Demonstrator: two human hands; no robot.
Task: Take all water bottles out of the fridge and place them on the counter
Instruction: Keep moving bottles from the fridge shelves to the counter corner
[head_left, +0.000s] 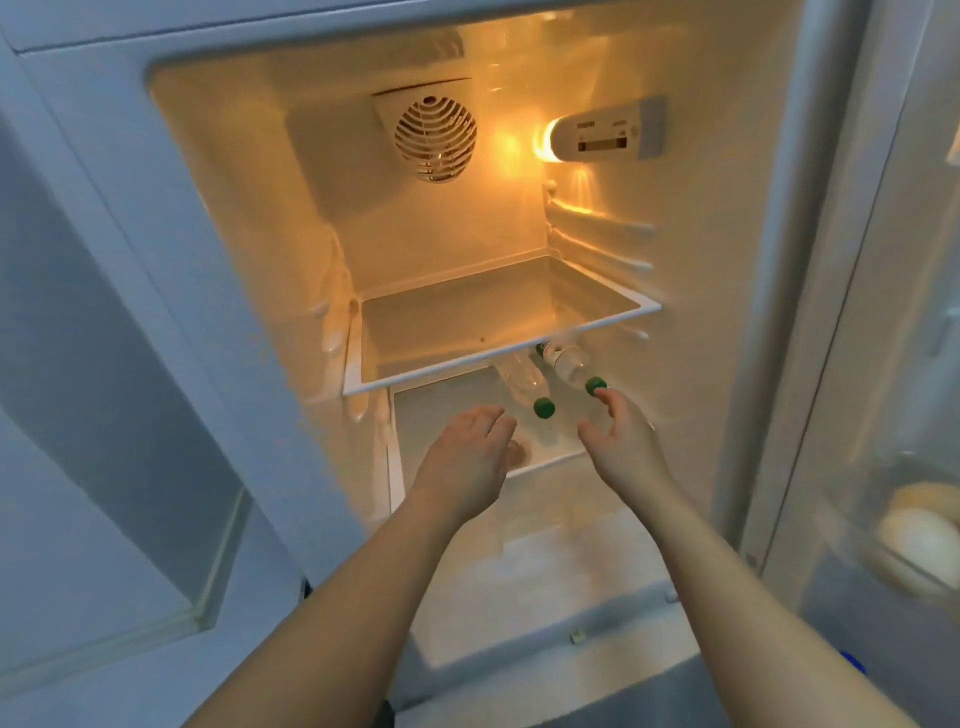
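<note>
Two clear water bottles with green caps lie on their sides on the lower fridge shelf (550, 452), caps toward me. The left bottle (522, 382) ends in a cap just beyond my left hand. The right bottle (571, 364) lies partly under the upper shelf, and a third green cap shows behind it. My left hand (467, 457) hovers open, palm down, short of the left cap. My right hand (621, 436) is open, fingers spread, with a fingertip close to the right bottle's cap. Neither hand holds anything.
The upper glass shelf (415, 384) juts out above the bottles and holds nothing. A fan grille (435, 137) and a lit lamp housing (605, 135) sit high inside. The open door at right carries eggs (914, 540) in a rack. A closed white panel stands at left.
</note>
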